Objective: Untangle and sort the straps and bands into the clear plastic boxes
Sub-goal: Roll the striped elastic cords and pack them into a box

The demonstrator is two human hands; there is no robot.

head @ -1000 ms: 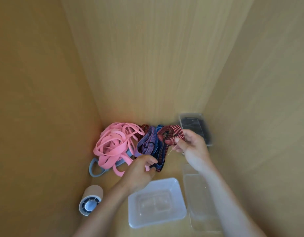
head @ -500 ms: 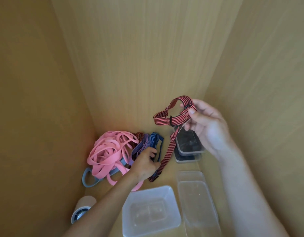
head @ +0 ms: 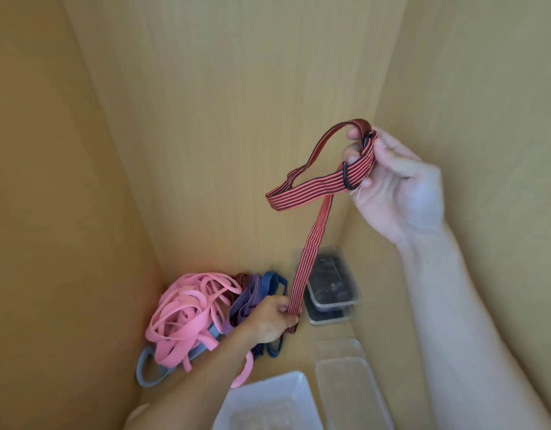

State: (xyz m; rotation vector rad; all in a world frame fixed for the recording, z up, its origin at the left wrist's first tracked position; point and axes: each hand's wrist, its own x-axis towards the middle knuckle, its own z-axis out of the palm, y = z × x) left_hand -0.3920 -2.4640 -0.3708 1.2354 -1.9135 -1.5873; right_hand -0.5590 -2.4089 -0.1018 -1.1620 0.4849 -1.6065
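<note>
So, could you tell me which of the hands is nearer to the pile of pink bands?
Left. The left hand sits low beside the pink bands, pinching the red striped strap; the right hand holds the strap's loop high above them.

We count two hands, left hand (head: 268,321) and right hand (head: 395,187), and one red striped strap (head: 311,252). Down in the pile: one grey band (head: 143,367), one blue strap (head: 271,282), one purple strap (head: 249,293) as far as we can tell, and pink bands (head: 187,315) way too tangled to count. Boxes: one white box (head: 299,386), one clear box (head: 348,395), plus two stacked boxes (head: 330,305).
</note>
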